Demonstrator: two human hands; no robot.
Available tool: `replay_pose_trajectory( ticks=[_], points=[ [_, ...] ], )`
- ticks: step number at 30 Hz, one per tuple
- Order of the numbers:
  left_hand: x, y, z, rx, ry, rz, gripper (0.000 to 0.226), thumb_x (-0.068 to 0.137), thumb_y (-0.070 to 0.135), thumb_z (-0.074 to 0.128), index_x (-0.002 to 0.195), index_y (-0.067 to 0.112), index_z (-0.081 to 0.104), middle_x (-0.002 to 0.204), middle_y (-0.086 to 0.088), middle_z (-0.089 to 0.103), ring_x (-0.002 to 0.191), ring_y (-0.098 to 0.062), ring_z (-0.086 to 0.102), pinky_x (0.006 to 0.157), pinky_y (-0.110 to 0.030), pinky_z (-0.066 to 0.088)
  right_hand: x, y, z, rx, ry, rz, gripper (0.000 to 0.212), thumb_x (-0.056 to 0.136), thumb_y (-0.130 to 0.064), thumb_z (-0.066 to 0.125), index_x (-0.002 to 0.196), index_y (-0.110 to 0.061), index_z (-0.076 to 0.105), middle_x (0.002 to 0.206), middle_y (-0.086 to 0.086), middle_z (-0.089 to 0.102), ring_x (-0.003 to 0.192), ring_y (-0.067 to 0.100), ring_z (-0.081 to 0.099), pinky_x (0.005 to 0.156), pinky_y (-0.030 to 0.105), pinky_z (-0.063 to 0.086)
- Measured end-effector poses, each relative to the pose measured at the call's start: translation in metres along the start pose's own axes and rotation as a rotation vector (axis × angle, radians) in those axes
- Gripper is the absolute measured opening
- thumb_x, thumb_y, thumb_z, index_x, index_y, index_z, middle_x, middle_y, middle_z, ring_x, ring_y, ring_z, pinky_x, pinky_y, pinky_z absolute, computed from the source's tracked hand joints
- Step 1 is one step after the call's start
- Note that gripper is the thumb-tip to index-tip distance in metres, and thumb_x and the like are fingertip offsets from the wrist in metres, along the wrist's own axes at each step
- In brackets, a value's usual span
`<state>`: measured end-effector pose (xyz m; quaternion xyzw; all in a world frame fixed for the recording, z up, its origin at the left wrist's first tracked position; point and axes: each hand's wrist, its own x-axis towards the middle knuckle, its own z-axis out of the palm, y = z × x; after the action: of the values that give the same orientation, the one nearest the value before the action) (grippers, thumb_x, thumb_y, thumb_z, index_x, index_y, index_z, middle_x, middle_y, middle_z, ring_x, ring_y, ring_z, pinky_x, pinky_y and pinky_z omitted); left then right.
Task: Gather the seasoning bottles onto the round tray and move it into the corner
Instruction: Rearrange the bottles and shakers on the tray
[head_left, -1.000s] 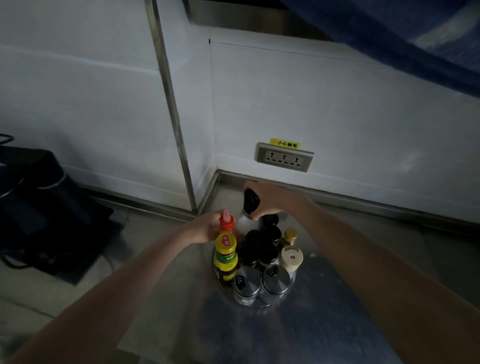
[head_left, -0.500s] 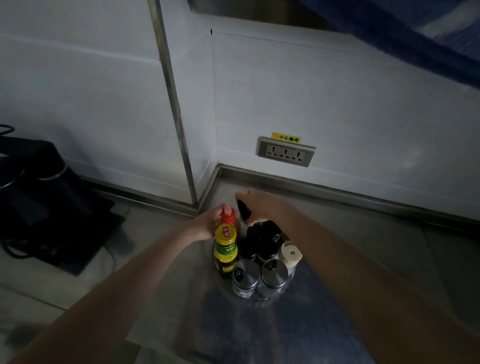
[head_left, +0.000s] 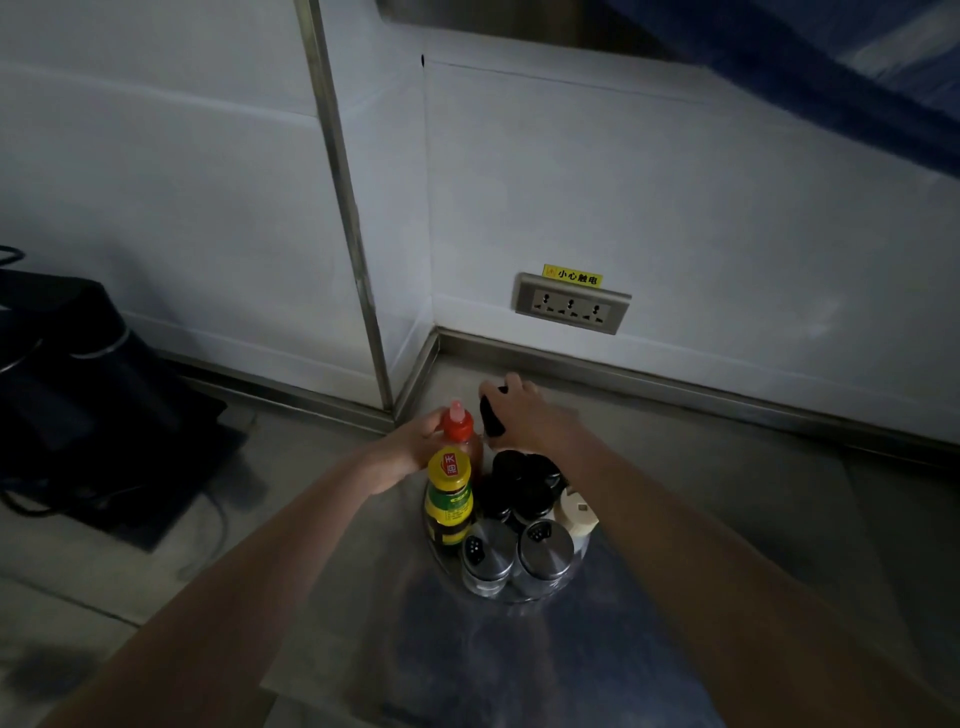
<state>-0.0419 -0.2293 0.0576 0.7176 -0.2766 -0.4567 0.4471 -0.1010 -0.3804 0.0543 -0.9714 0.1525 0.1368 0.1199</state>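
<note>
Head view — steel counter (head_left: 727, 519), white-walled corner (head_left: 431, 332)

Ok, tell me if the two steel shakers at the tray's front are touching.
Cannot tell. In the head view the left steel shaker and right steel shaker stand side by side, but the seam between them is dark.

Round tray (head_left: 524, 597) mostly hidden under bottles (head_left: 524, 488)

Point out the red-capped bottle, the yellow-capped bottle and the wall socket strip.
red-capped bottle (head_left: 458, 425): head view, on its red cap.
yellow-capped bottle (head_left: 449, 500): head view, on the label below the yellow cap.
wall socket strip (head_left: 571, 303): head view, on the middle outlet of its grey faceplate.
</note>
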Motion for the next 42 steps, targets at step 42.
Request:
replay_pose_trajectory(
  ticks=[42],
  points=[
    [-0.046,-0.018,0.019,0.406,0.978,-0.026,0.023,0.091,0.011,0.046,0.09,-0.008,0.06,0.093,-0.028,0.064,0.089,-0.037,0.059,0.072,-0.038,0.04,-0.043,0.038,-0.024,0.376,-0.214,0.372,0.073,0.079,-0.051,0.065,0.126,0.001,0.045,0.122,0.019,0.059,0.092,0.034,0.068,0.077,0.037,0.058]
  ],
)
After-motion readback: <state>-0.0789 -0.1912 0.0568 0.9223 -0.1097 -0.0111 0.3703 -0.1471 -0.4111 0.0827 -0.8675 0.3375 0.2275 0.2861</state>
